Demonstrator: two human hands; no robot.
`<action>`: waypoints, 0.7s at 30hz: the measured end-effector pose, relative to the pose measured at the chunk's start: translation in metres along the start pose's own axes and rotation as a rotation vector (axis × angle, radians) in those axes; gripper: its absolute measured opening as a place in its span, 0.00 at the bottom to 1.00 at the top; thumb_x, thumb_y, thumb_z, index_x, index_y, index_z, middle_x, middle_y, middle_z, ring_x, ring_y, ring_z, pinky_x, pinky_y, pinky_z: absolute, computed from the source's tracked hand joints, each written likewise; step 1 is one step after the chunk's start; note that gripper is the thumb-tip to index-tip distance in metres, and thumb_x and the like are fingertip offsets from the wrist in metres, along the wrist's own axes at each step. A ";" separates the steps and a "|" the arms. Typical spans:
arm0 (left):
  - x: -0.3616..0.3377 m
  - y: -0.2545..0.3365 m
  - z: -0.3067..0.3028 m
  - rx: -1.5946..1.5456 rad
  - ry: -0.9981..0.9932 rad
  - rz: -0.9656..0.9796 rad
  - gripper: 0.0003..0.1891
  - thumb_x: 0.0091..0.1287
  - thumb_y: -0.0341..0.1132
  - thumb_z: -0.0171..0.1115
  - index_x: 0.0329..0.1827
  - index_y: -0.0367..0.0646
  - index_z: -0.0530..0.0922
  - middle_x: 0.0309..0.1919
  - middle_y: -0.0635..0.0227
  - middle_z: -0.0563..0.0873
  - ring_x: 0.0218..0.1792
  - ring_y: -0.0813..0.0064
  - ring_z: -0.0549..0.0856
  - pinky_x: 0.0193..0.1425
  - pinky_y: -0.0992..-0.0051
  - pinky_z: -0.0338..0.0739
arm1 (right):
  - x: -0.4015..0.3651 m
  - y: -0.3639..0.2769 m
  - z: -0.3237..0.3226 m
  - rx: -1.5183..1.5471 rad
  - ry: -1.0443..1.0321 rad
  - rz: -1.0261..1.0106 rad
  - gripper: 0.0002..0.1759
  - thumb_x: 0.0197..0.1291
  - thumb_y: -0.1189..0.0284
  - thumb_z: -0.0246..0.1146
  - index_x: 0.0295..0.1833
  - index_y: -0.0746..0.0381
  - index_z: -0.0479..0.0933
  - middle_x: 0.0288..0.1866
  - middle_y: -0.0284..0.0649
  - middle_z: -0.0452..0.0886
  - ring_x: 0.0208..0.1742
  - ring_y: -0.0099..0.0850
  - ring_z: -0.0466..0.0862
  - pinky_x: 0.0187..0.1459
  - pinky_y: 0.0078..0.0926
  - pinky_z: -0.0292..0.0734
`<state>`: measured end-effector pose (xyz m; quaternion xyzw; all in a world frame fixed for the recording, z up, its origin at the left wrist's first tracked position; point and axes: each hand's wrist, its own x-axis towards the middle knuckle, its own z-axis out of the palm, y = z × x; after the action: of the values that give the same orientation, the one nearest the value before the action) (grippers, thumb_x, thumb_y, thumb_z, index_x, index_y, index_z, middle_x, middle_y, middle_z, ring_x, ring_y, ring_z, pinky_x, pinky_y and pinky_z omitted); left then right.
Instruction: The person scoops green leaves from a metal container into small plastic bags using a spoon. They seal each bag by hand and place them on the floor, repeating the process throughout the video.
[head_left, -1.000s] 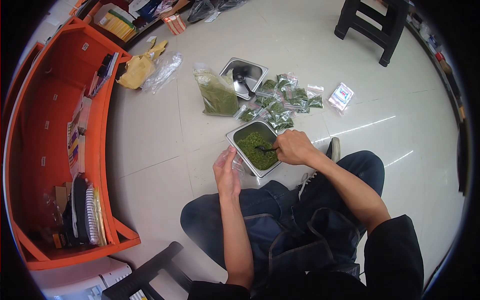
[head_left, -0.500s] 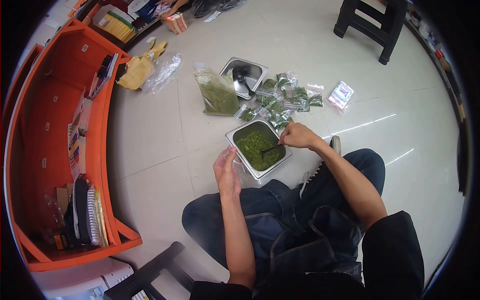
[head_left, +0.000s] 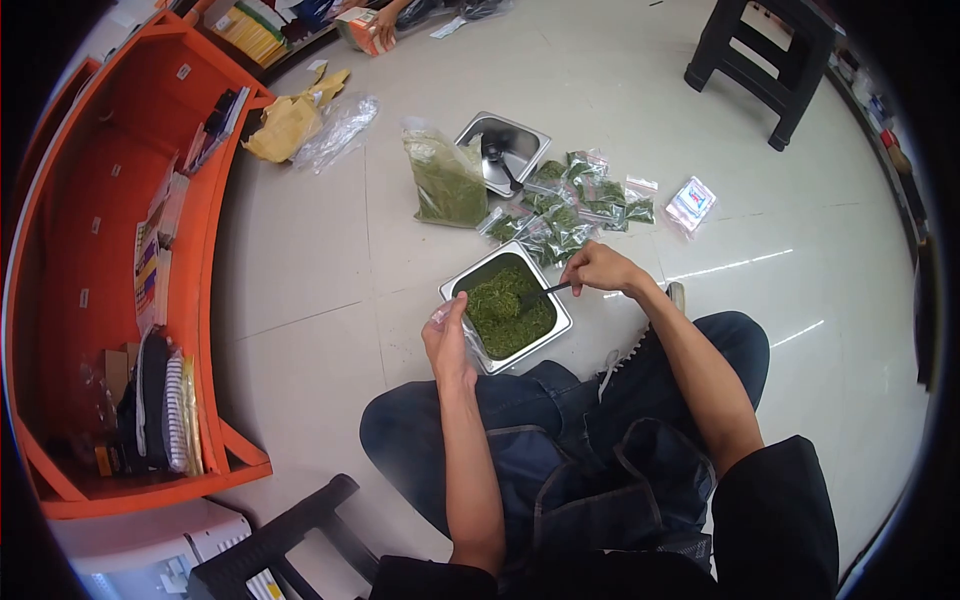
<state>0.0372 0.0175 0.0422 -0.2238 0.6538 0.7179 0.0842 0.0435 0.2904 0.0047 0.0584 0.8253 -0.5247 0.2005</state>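
A steel pan (head_left: pixel 531 349) stands on the floor before my crossed legs, holding chopped green leaves (head_left: pixel 515 328). My right hand (head_left: pixel 603 270) grips the handle of a black spoon (head_left: pixel 547 291) from the pan's right side. The spoon's bowl is hidden among the leaves, where a mound shows. At the pan's left edge, my left hand (head_left: pixel 449 345) pinches a small clear plastic bag (head_left: pixel 477 350), partly hidden by the fingers. Just beyond the pan lie several small zip bags (head_left: pixel 560 225) filled with green leaves.
A large bag of green leaves (head_left: pixel 445 185) stands beside a second steel pan (head_left: pixel 527 150) with a black utensil (head_left: pixel 500 160). A packet (head_left: pixel 690 205) lies right. An orange shelf (head_left: pixel 228 330) stands left, black stools (head_left: pixel 760 65) around. Another person's hand (head_left: pixel 386 22) touches a box (head_left: pixel 364 32).
The pan has shifted slightly left and toward me. The spoon has moved within the leaves, which now form a mound. The other person's box has moved right. My view has shifted slightly.
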 end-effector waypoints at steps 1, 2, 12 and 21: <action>0.001 0.000 -0.001 0.017 0.006 -0.005 0.16 0.64 0.37 0.73 0.45 0.32 0.83 0.38 0.68 0.84 0.43 0.78 0.79 0.52 0.76 0.71 | 0.003 0.003 0.000 -0.002 -0.005 -0.003 0.14 0.49 0.71 0.62 0.38 0.64 0.88 0.27 0.37 0.87 0.37 0.28 0.84 0.48 0.28 0.76; 0.003 -0.001 -0.002 0.016 0.010 -0.004 0.16 0.64 0.37 0.73 0.45 0.32 0.83 0.38 0.68 0.84 0.43 0.78 0.79 0.52 0.76 0.71 | 0.005 0.007 0.001 0.001 0.009 -0.018 0.14 0.48 0.71 0.62 0.37 0.64 0.89 0.28 0.38 0.88 0.38 0.28 0.83 0.47 0.28 0.76; 0.007 -0.006 -0.004 0.000 -0.024 -0.009 0.18 0.64 0.38 0.73 0.47 0.30 0.82 0.40 0.64 0.85 0.44 0.76 0.80 0.52 0.75 0.72 | 0.000 0.002 0.002 -0.058 0.078 -0.037 0.13 0.47 0.71 0.60 0.32 0.64 0.89 0.34 0.44 0.89 0.42 0.37 0.87 0.50 0.30 0.78; -0.001 0.003 0.000 0.014 -0.009 -0.006 0.18 0.64 0.39 0.72 0.46 0.31 0.82 0.40 0.64 0.85 0.43 0.75 0.81 0.51 0.75 0.73 | 0.005 0.006 0.004 -0.084 0.104 -0.015 0.13 0.46 0.70 0.61 0.31 0.62 0.89 0.35 0.43 0.89 0.41 0.36 0.87 0.48 0.31 0.79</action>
<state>0.0373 0.0172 0.0453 -0.2219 0.6579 0.7139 0.0910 0.0423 0.2894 -0.0039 0.0708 0.8563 -0.4874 0.1555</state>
